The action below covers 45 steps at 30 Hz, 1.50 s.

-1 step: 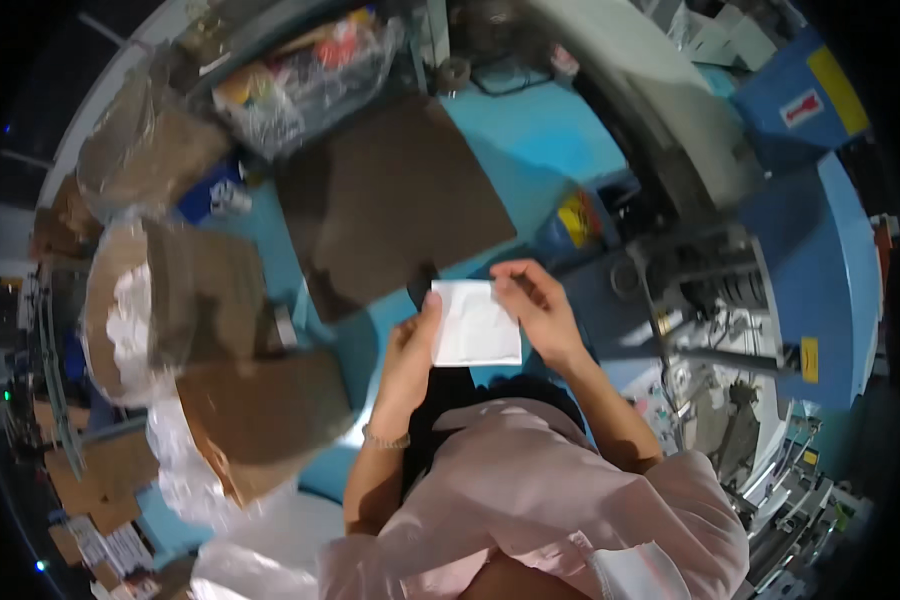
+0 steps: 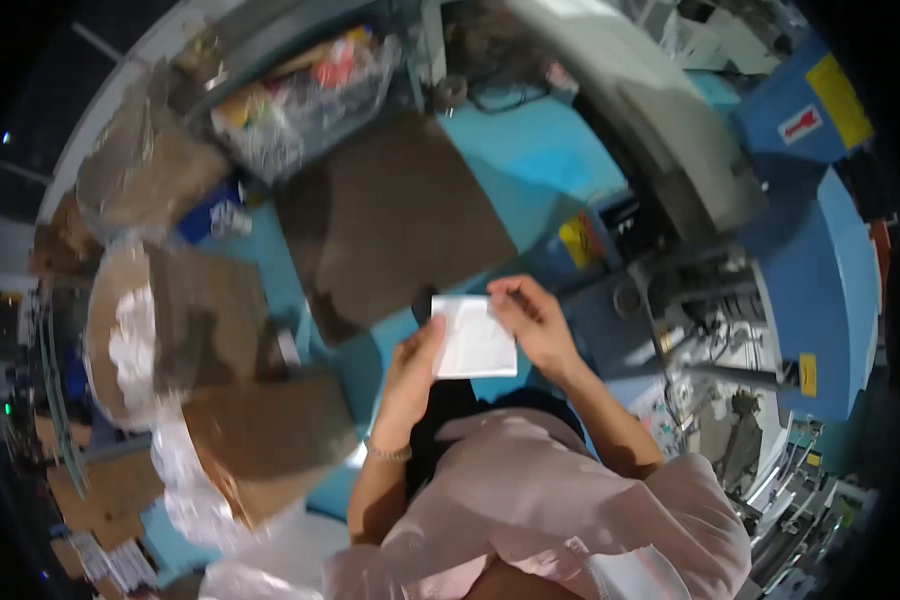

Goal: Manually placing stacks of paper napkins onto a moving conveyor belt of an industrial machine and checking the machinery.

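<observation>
Between my two hands is a flat white square packet (image 2: 476,340), possibly folded paper; its exact kind does not show. My left hand (image 2: 417,362) is closed on its left edge, thumb on the front and the other fingers behind. At the top right corner, my right hand (image 2: 533,325) pinches it with thumb and forefinger, and the remaining fingers curl loosely. The packet is in front of my body, just short of a large dark brown mat (image 2: 390,220) lying on the turquoise tabletop (image 2: 530,130).
Cardboard boxes stand at the left, one lined with plastic and holding white pieces (image 2: 132,340), another (image 2: 270,440) nearer me. A bin of plastic-wrapped items (image 2: 305,105) sits at the back. Blue machinery (image 2: 820,290) with metal parts fills the right side.
The whole scene sits slightly lower in the picture, my hands and the packet with it. My grip on the packet looks the same.
</observation>
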### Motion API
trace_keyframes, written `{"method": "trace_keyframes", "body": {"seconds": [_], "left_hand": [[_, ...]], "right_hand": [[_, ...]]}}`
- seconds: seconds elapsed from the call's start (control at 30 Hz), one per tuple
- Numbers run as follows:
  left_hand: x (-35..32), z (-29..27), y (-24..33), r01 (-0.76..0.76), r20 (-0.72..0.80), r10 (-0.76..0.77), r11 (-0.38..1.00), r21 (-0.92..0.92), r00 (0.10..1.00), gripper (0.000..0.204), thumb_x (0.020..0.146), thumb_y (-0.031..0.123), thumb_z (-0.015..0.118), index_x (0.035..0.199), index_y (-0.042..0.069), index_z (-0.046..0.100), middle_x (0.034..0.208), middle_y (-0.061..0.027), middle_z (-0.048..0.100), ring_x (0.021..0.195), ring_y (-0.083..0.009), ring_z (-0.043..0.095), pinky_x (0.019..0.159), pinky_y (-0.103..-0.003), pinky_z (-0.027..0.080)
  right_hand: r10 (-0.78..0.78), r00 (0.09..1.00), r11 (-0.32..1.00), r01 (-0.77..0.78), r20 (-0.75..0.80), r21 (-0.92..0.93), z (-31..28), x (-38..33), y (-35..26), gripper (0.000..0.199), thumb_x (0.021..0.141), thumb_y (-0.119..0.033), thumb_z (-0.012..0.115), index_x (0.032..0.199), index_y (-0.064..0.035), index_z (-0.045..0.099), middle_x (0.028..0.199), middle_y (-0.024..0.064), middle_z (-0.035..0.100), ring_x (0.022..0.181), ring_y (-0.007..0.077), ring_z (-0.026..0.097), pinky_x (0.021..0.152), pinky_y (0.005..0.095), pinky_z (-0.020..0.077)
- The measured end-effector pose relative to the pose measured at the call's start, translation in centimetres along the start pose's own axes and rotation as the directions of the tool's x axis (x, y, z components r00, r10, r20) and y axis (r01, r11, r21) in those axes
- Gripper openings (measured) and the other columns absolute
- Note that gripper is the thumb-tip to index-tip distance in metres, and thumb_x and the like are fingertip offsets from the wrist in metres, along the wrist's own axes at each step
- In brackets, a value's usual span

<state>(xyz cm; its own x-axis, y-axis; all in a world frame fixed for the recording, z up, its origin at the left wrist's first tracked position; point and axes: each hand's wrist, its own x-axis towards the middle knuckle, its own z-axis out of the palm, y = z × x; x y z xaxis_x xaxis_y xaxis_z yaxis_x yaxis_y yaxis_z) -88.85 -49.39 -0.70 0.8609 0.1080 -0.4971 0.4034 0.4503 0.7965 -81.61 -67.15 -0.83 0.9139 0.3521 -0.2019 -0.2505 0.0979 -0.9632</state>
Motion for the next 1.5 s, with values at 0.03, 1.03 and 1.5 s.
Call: {"method": "trace_keyframes", "body": {"seconds": [0.03, 1.03, 1.5], "left_hand": [[1.9, -1.2, 1.8, 0.065, 0.113, -0.070, 0.997, 0.046, 0.991, 0.045, 0.098, 0.040, 0.056, 0.120, 0.001, 0.061, 0.103, -0.0021, 0.067, 0.090, -0.0075, 0.063, 0.074, -0.024, 0.051], [78.8, -3.1, 41.6, 0.041, 0.158, 0.003, 0.960, -0.278, 0.987, 0.027, 0.094, 0.017, 0.058, 0.120, 0.009, 0.055, 0.117, -0.0056, 0.062, 0.108, -0.0224, 0.060, 0.088, -0.040, 0.050], [113.2, 7.1, 55.9, 0.029, 0.100, -0.014, 0.989, -0.143, 0.995, 0.044, 0.095, 0.028, 0.059, 0.131, 0.006, 0.049, 0.129, -0.0103, 0.057, 0.116, -0.0262, 0.056, 0.095, -0.044, 0.047]], "right_hand": [[0.020, 1.000, 1.000, -0.021, -0.023, -0.015, 0.3, 2.6, 1.1, 0.019, 0.094, -0.016, 0.063, 0.110, -0.0053, 0.061, 0.081, -0.0045, 0.058, 0.074, 0.0023, 0.050, 0.063, 0.0196, 0.0396], [0.141, 0.885, 0.890, -0.309, -0.444, -0.334, -2.3, 60.9, -0.2, 0.032, 0.091, -0.030, 0.063, 0.098, 0.0010, 0.062, 0.080, 0.0138, 0.068, 0.071, 0.0228, 0.066, 0.067, 0.0347, 0.0526], [0.120, 0.744, 0.691, -0.538, -0.658, -0.483, -5.4, 71.4, -5.5, 0.025, 0.086, -0.018, 0.067, 0.104, -0.0005, 0.063, 0.086, 0.0210, 0.068, 0.078, 0.0360, 0.067, 0.070, 0.0405, 0.0520]]}}
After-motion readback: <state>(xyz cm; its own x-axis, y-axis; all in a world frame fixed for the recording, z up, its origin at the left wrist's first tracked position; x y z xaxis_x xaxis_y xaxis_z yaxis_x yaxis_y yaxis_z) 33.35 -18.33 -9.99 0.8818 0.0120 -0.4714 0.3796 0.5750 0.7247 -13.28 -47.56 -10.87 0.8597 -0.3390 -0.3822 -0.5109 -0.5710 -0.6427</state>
